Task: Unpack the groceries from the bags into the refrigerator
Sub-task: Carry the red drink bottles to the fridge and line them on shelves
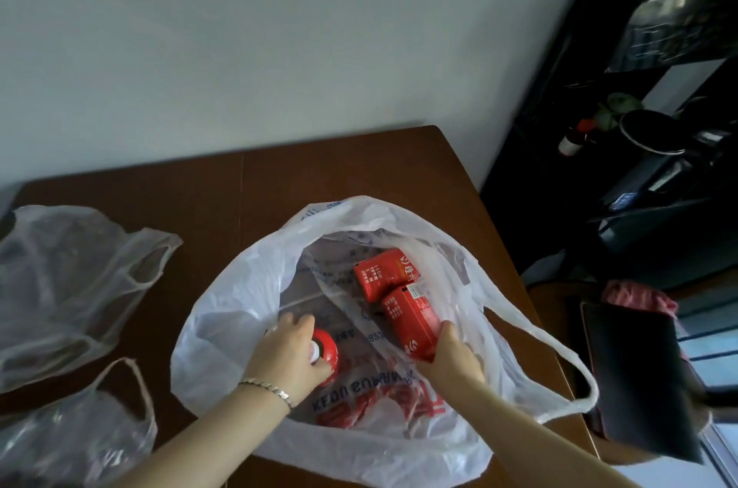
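In the bag (223, 312) on the bench (319, 172), the left hand (287, 348) curls its fingers round the bottle (328, 348) and the right hand (451, 356) clamps its fingers on a carton (409, 318); lift both straight up, clear of the other carton (385, 274) just beyond them.

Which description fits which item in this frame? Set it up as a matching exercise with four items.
1. left hand
2. right hand
3. far carton
4. far clear bag

A. on the table, left of the white bag
B. grips the near carton
C. lies untouched in the white bag
D. grips a red bottle

Pairs: 1-D, 2-B, 3-C, 4-A.
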`<state>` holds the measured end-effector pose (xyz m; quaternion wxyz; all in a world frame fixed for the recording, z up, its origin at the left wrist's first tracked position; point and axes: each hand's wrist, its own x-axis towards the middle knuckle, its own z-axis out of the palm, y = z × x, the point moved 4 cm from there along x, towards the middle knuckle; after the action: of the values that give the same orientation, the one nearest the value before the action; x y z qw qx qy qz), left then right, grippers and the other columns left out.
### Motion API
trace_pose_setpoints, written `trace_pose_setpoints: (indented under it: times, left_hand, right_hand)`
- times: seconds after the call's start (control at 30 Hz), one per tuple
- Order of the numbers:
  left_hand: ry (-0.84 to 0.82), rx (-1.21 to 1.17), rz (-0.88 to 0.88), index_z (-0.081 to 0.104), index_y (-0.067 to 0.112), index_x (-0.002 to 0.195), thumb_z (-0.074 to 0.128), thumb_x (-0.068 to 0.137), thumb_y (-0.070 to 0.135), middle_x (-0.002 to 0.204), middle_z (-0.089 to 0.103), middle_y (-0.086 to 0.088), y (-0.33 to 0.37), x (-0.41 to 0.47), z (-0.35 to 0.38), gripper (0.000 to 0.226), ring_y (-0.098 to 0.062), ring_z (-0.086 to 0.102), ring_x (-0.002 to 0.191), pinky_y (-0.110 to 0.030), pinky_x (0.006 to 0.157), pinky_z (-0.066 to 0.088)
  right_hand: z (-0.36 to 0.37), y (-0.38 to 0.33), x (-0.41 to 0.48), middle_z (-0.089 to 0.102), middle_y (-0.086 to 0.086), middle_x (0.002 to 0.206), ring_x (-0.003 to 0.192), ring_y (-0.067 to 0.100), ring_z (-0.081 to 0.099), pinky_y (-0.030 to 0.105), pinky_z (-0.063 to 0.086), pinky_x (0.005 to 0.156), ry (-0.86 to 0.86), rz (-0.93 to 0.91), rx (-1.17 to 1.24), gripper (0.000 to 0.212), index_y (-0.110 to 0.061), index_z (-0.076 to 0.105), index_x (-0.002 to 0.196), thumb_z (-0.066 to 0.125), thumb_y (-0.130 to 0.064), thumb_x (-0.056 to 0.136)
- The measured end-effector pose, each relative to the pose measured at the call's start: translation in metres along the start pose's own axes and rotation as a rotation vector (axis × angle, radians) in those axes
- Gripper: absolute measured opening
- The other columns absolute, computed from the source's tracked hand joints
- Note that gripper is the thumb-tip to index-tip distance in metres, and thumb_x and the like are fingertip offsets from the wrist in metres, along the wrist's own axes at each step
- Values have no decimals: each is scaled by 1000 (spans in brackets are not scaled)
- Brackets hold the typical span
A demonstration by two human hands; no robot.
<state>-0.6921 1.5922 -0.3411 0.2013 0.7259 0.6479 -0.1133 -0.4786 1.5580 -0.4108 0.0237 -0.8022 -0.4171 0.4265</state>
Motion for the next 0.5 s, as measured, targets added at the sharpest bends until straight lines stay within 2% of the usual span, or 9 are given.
trace_pose_setpoints:
  times: [0.07,0.13,0.23,0.33,0.43,0.5]
  left_hand:
    - [38,-26,19,47,15,112,59,84,35,114,48,-4,-1,-2,2,37,-21,55,99,-26,84,51]
    - [64,-44,34,46,18,109,58,84,34,111,46,-3,-1,-3,5,32,-20,53,97,-27,81,53]
    - [100,-88,38,46,18,105,58,82,33,106,43,-2,0,-3,12,29,-21,47,97,-31,79,52]
    - [140,-168,39,46,19,92,60,81,30,100,41,0,-2,-3,15,21,-20,44,98,-29,80,48]
    - [197,-153,78,50,19,90,60,81,26,97,42,4,-8,-4,18,15,-17,45,97,-26,82,48]
    - [215,-125,107,48,21,88,58,82,27,96,39,6,-11,-7,18,13,-15,44,93,-23,73,49]
  right_hand:
    - [-1,0,-5,58,2,114,97,20,61,38,55,84,6,-24,29,60,-23,33,127,70,-35,81]
    - [-5,-3,-11,55,-1,108,88,15,61,32,56,74,33,-49,162,55,-23,32,123,69,-31,83]
    - [-21,-20,-27,52,-3,108,75,7,54,19,48,59,139,-152,279,35,-23,39,115,62,-25,89]
    - [-31,-44,-43,51,-6,109,86,7,50,14,45,67,196,-317,84,28,-27,44,115,58,-30,91]
    - [-22,-55,-56,56,-5,114,88,7,52,10,43,65,125,-423,-80,34,-25,47,120,59,-34,89]
    - [-8,-60,-63,57,-6,114,92,9,57,17,51,72,59,-484,-123,34,-23,47,116,62,-34,87]
